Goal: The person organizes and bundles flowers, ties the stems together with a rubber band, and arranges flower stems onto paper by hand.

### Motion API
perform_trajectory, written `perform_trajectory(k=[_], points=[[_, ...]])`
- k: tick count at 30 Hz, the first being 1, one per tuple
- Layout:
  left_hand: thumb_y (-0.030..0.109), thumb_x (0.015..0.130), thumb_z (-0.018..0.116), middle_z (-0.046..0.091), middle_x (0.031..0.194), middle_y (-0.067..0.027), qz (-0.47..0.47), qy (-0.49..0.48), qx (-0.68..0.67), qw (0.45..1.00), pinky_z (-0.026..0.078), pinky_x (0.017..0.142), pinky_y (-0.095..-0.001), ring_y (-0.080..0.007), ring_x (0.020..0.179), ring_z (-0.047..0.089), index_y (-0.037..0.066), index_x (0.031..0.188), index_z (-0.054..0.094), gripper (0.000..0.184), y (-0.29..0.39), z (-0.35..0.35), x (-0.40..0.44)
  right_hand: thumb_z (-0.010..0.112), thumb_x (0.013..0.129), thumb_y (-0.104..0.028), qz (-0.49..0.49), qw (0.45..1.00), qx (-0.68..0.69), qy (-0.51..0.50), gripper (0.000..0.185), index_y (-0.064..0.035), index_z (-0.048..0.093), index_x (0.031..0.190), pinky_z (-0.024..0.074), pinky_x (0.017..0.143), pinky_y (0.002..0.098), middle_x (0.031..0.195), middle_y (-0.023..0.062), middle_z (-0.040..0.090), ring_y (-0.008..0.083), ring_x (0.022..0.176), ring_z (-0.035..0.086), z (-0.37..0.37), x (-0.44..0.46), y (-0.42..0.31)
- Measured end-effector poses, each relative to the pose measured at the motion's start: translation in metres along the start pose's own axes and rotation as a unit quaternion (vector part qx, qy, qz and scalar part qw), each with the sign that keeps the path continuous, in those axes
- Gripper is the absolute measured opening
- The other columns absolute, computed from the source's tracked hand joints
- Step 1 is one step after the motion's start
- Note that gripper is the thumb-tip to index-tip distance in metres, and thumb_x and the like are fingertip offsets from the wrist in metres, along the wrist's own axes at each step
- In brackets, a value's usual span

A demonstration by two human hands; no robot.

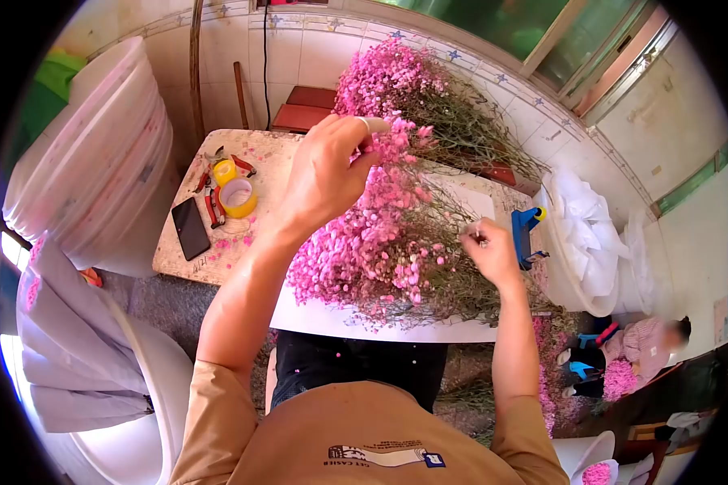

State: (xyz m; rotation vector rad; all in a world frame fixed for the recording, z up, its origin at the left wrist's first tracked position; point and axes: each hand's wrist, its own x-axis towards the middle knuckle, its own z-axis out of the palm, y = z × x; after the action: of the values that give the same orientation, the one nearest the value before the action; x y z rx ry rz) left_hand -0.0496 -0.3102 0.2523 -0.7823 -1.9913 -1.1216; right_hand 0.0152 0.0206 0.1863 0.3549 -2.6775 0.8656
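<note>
A bunch of small pink dried flowers (364, 250) lies on a white sheet (319, 323) on the table before me, blossoms to the left and thin green-brown stems to the right. My left hand (330, 174) is raised over the bunch's upper left, its fingers closed around a pink flower sprig (392, 149). To the right, my right hand (493, 252) is pinched at the stems; its fingertips are slightly blurred, and how many stems they hold cannot be seen. Behind both hands, a second heap of pink flowers (396, 77) leans against the tiled wall.
Tape rolls (239, 198), red-handled cutters (213, 207) and a black phone (192, 229) lie at the table's left. A blue tape dispenser (526, 230) stands at its right edge. White tubs (97, 178) flank the table. A seated person (635, 352) holds pink flowers at the far right.
</note>
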Motion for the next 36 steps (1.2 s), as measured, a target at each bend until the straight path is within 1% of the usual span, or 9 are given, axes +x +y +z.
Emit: perform_trajectory(k=[3,8,9,11,12,15,22,28,36], points=[[-0.002,0.082,0.075,0.065,0.088,-0.0063,-0.073,-0.009,-0.039,0.997,0.052,0.075,-0.032,-0.018,0.079,0.062,0.006,0.118,0.069,0.037,-0.003,0.0,-0.005,0.074,0.086,-0.001,0.009,0.999,0.048,0.019,0.01,0.0027,0.066,0.09,0.0483,0.065,0.0249,0.081,0.0049,0.062,0.0103,0.072,0.06,-0.028,0.001,-0.007],[-0.008,0.083,0.073,0.066,0.092,-0.0072,-0.02,0.03,-0.039,0.999,0.053,0.074,-0.0307,-0.0164,0.08,0.063,0.006,0.122,0.067,0.042,0.005,0.01,-0.007,0.078,0.084,-0.008,0.086,0.983,0.007,-0.164,0.04,0.0004,0.065,0.12,0.0545,0.082,0.0343,0.097,0.0114,0.074,0.0199,0.089,0.07,-0.022,-0.006,-0.005],[-0.008,0.083,0.073,0.066,0.092,-0.0072,-0.018,0.026,-0.042,0.999,0.053,0.074,-0.0307,-0.0164,0.08,0.063,0.006,0.122,0.067,0.042,0.006,0.012,-0.004,0.079,0.083,-0.009,0.091,0.976,-0.02,-0.196,0.036,0.0011,0.067,0.116,0.0544,0.08,0.0349,0.093,0.0113,0.074,0.0203,0.087,0.071,-0.021,-0.006,-0.013],[-0.009,0.084,0.072,0.066,0.093,-0.0077,0.033,0.01,0.014,0.999,0.053,0.075,-0.0307,-0.0168,0.082,0.064,0.006,0.121,0.067,0.04,0.003,0.011,0.002,0.079,0.083,-0.008,0.088,0.98,-0.046,-0.17,0.029,0.002,0.069,0.108,0.0539,0.078,0.0333,0.089,0.0116,0.073,0.0189,0.084,0.07,-0.023,-0.005,-0.012],[-0.006,0.079,0.074,0.064,0.085,-0.0095,0.03,0.043,-0.009,0.999,0.051,0.072,-0.039,-0.0273,0.08,0.062,0.008,0.116,0.068,0.04,-0.001,0.016,0.004,0.079,0.084,-0.009,0.06,0.991,-0.007,-0.117,0.024,0.0003,0.07,0.104,0.0538,0.075,0.0333,0.089,0.0117,0.074,0.0185,0.082,0.07,-0.028,-0.004,-0.007],[-0.006,0.084,0.072,0.066,0.09,-0.0099,-0.055,0.047,-0.048,0.996,0.053,0.073,-0.0333,-0.0213,0.08,0.064,0.006,0.118,0.066,0.036,-0.01,0.012,-0.01,0.077,0.085,-0.004,0.04,0.99,0.138,0.008,0.012,0.0012,0.071,0.095,0.0523,0.072,0.0288,0.086,0.0085,0.073,0.0116,0.078,0.066,-0.054,-0.005,0.016],[-0.004,0.089,0.07,0.067,0.092,-0.0042,-0.147,0.012,-0.03,0.989,0.051,0.082,-0.0278,-0.0128,0.086,0.063,0.004,0.119,0.067,0.032,-0.016,0.019,-0.045,0.074,0.088,-0.004,0.023,0.992,0.118,-0.034,0.014,0.0022,0.07,0.101,0.0525,0.074,0.0286,0.087,0.0096,0.074,0.0114,0.08,0.068,-0.058,0.002,0.021],[-0.003,0.09,0.071,0.068,0.094,-0.0045,-0.101,0.017,0.004,0.995,0.051,0.081,-0.028,-0.013,0.086,0.063,0.004,0.12,0.068,0.031,-0.022,0.015,-0.034,0.071,0.095,-0.01,0.023,0.989,0.142,0.034,0.02,-0.0002,0.071,0.112,0.0533,0.078,0.0294,0.097,0.0073,0.075,0.0114,0.087,0.067,-0.087,-0.012,0.036],[-0.005,0.091,0.068,0.065,0.102,-0.0013,-0.079,0.054,0.009,0.995,0.048,0.086,-0.0267,-0.0108,0.089,0.057,0.006,0.128,0.064,0.039,-0.019,0.016,-0.031,0.071,0.092,-0.006,0.193,0.975,0.073,0.077,0.016,-0.0013,0.072,0.107,0.0532,0.078,0.0302,0.092,0.0106,0.076,0.0131,0.087,0.069,-0.112,-0.114,0.139]])
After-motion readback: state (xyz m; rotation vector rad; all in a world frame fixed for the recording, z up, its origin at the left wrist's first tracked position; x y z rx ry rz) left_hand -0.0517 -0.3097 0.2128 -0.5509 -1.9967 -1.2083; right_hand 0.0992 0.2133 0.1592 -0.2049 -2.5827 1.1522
